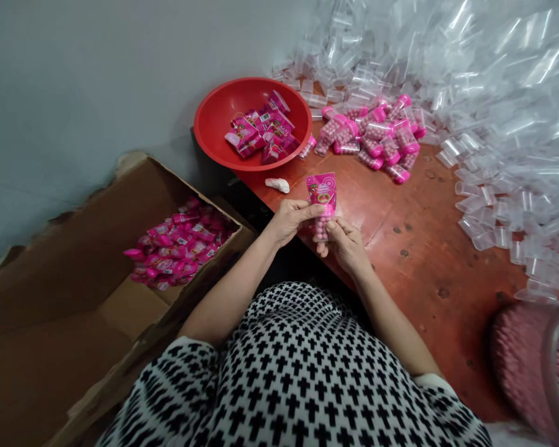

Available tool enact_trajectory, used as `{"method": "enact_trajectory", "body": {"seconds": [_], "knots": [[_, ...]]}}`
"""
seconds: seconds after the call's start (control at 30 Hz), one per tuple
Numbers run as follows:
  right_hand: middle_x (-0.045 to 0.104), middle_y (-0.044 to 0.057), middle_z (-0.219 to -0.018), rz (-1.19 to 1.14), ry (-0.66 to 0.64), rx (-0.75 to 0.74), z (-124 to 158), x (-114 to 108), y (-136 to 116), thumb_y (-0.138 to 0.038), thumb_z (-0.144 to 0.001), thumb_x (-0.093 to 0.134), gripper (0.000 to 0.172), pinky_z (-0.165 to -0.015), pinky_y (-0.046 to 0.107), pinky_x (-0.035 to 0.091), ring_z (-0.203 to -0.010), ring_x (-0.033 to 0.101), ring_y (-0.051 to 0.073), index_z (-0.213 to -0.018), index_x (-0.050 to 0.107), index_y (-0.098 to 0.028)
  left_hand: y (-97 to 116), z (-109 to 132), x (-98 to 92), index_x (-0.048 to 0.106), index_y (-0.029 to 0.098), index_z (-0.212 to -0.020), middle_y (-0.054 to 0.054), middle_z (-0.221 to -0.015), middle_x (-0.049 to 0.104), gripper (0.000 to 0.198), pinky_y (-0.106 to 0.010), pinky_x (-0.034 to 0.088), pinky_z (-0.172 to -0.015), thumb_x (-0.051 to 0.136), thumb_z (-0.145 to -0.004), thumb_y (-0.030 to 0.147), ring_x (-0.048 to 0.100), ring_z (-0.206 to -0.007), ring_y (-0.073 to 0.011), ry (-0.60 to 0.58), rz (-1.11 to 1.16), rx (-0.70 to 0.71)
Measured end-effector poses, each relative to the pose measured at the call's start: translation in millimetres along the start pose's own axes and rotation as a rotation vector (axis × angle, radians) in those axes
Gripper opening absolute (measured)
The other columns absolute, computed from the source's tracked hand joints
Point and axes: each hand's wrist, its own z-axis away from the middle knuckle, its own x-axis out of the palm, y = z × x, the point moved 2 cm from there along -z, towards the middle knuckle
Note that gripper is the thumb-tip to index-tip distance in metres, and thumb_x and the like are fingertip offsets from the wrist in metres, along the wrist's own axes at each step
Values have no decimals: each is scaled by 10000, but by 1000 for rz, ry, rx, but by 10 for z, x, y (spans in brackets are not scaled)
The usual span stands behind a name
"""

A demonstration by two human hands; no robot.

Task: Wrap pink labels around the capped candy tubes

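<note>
Over the table's near edge, both hands work on one small clear tube (322,231) with pink candy balls inside and its pink cap at the far end. A printed pink wrapper (321,188) covers the capped end and sticks out past it. My left hand (289,221) is closed, its thumb pressing the wrapper against the cap. Lower down, my right hand (347,243) pinches the tube's body between thumb and fingers. Some of the fingers behind the tube are hidden. A crumpled white piece (277,184) lies just beyond my left hand.
A red bowl (205,130) with pink printed packets stands at the back left. Behind my hands lie filled, pink-capped tubes (379,131). Empty clear tubes (477,205) heap up on the right. A tub of pink candy (524,366) is near right; a cardboard box (135,304) holds wrapped packets (181,245).
</note>
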Motion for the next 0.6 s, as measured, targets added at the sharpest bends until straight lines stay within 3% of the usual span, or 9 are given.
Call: {"method": "enact_trajectory", "body": {"seconds": [0.13, 0.2, 0.4, 0.6], "knots": [[653, -27, -711, 111, 154, -106, 10, -8, -17, -491, -795, 671, 311, -492, 230, 548, -523, 617, 102, -917, 593, -215, -43, -6, 10, 708, 103, -610, -48, -577, 649, 299, -264, 506, -600, 840, -607, 371, 602, -539, -125, 57, -67, -3], [658, -41, -700, 55, 197, -121, 20, -9, 6, -462, -774, 704, 321, -493, 232, 554, -513, 623, 103, -947, 568, -229, -78, 4, 35, 709, 104, -612, -44, -582, 652, 288, -250, 505, -596, 838, -611, 361, 600, -544, -116, 86, -21, 1], [718, -21, -820, -149, 148, -73, 71, -39, 68, -370, -700, 800, 396, -690, 274, 616, -691, 712, 130, -990, 567, -234, -133, 71, 64, 707, 101, -637, -49, -651, 685, 291, -257, 534, -637, 873, -550, 324, 631, -601, -120, 196, 181, -3], [698, -53, -629, -206, 205, -85, -28, -49, 38, -377, -609, 858, 417, -489, 208, 568, -493, 660, 114, -850, 558, -214, -232, 196, 146, 736, 74, -717, -45, -648, 683, 328, -248, 528, -622, 866, -569, 337, 604, -555, -96, 109, 172, -86]]}}
